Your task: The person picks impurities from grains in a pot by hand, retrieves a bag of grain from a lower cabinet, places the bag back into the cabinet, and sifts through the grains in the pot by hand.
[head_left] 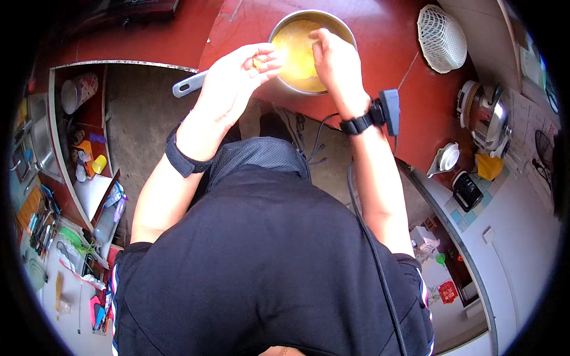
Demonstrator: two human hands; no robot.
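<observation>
Pot point(334, 21) of yellow meal point(297, 54) on red table point(389, 35).
Left hand point(236, 77), half open, bears crumbs point(257, 63) by the pot, perhaps against spilling; right hand point(341, 66) curls over the meal, its hold I cannot tell.

Pot point(333, 22) is looking metallic; tabletop point(386, 35) is gleaming smooth; basket point(444, 43) is looking plastic; shirt point(267, 249) is showing matt cloth.

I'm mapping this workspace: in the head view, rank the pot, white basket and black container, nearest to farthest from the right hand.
1. Pot: under the right hand.
2. White basket: on the right.
3. Black container: lower right.
</observation>
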